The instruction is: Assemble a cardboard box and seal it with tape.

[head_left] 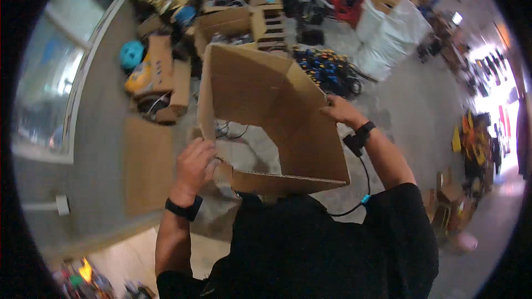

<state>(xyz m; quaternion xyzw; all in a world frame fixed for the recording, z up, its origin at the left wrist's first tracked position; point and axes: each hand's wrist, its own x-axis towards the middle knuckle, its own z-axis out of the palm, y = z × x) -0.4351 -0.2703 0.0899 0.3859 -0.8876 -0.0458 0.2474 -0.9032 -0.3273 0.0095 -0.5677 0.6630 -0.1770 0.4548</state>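
Observation:
Between my hands is a large brown cardboard box (246, 86), raised off the floor close in front of my body. Both its ends are open, so the grey floor shows through it. My left hand (195, 160) is closed on the near left edge, with the fingers wrapped over the cardboard. On the right side my right hand (342, 112) pinches the upper rim, its thumb and fingertips on the board. A dark band sits on each wrist. A black cable with a light blue piece runs from the right wrist.
Ahead stand open cardboard boxes (224, 22) with items inside, and a heap of dark cables with yellow and blue ends (327, 69). White sacks (390, 33) and a red coil (348, 3) lie beyond. A flat cardboard sheet (147, 166) rests by the left wall, near a teal round object (132, 54).

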